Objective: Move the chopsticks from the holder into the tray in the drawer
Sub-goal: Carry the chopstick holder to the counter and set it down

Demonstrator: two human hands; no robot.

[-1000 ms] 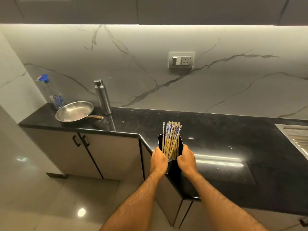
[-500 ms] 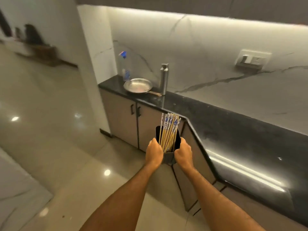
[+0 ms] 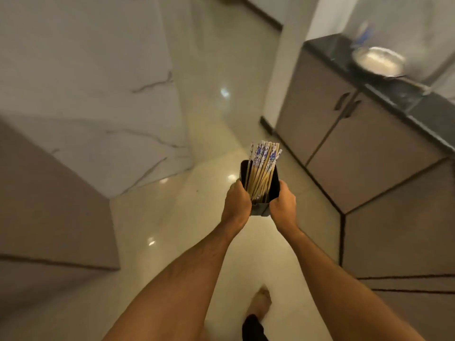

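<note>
Gripping the black chopstick holder (image 3: 260, 209) from both sides, the left hand (image 3: 235, 203) and the right hand (image 3: 283, 204) carry it in mid-air over the glossy cream floor (image 3: 202, 217), well apart from any counter. Each hand wraps the lower half of the holder, thumbs on the near edges; the other fingers curl round the far sides and are hidden, so how they lie cannot be told.

The holder is a tall, rectangular, open-topped box, tilted slightly away from the camera. Inside it stands 1 dense bundle of chopsticks (image 3: 263, 166), their tan shafts packed together and leaning a little to the right, their white tops with a blue pattern rising above the rim. The exact count cannot be told.

To the right runs a black countertop (image 3: 430, 114) over beige cabinet doors (image 3: 364, 143) with dark handles. On that counter, blurred, sits 1 shallow steel pan (image 3: 378, 60); its inside looks bare, though the blur makes this uncertain. Behind it a clear bottle with a blue cap (image 3: 364, 33) is barely legible.

To the left stands a white marble-patterned panel (image 3: 98, 82) with grey veins. At the bottom, 1 bare foot (image 3: 261, 301) below a dark trouser leg rests on the floor.
</note>
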